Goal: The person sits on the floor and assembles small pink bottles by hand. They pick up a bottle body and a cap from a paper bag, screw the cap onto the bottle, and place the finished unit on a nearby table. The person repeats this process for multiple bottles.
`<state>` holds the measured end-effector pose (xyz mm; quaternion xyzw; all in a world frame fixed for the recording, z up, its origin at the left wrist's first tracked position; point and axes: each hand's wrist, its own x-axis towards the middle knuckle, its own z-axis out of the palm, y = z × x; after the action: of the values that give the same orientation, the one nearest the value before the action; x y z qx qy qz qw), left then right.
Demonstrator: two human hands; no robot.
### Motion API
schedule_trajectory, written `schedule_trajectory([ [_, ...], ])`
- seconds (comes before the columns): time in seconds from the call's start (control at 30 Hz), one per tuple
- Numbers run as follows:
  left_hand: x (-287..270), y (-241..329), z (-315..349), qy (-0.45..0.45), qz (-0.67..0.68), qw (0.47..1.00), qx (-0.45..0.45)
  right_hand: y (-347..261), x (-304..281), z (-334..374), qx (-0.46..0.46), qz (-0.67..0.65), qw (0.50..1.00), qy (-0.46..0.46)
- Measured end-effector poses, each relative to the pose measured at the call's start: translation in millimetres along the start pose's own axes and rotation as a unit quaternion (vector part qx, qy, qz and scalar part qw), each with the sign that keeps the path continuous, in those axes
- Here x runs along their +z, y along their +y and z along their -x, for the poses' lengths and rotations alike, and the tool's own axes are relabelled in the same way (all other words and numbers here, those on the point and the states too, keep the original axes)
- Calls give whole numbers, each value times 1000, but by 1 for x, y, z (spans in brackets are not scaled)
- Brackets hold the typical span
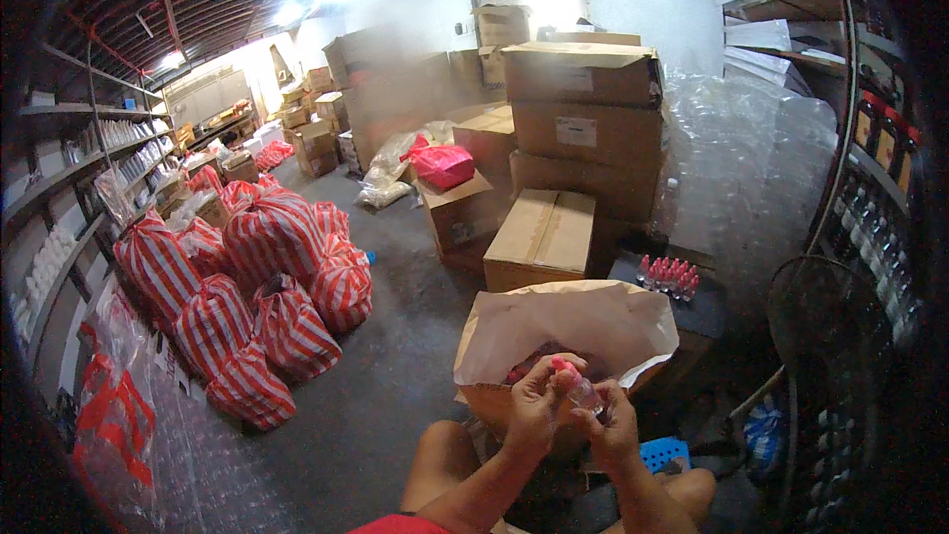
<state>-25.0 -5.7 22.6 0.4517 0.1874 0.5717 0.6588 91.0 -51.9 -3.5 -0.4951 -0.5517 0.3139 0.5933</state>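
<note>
My left hand pinches a pink cap between thumb and fingers. Closed around a small clear bottle is my right hand; cap and bottle meet between my hands, and I cannot tell how tightly they are joined. Both hands are above the near side of a large open brown paper sack. Dark pink or red pieces show inside it, partly hidden by my left hand. Beyond the sack's right side, several small clear bottles with pink caps stand grouped on a dark surface.
A closed carton sits behind the sack, beside stacked cartons. Red-and-white striped bags pile up at left. Clear plastic-wrapped bottles rise at right, near shelves. A pink bag rests on another box.
</note>
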Motion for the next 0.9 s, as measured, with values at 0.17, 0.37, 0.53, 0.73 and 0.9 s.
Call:
schedule_trajectory([
  [0.17,-3,2,1,-23,-12,999,-21,-18,-12,2,335,-495,797,-82],
  [0.37,-2,-3,-17,18,52,998,17,-13,-5,-6,243,-418,876,10],
  [0.53,-12,4,-63,92,-173,965,172,-11,-19,-15,175,-392,901,56],
  [0.73,-31,-7,-90,160,-628,731,216,19,-33,-46,40,-163,965,204],
  [0.9,-23,-12,-57,154,-671,667,284,28,-47,-69,-17,84,971,222],
])
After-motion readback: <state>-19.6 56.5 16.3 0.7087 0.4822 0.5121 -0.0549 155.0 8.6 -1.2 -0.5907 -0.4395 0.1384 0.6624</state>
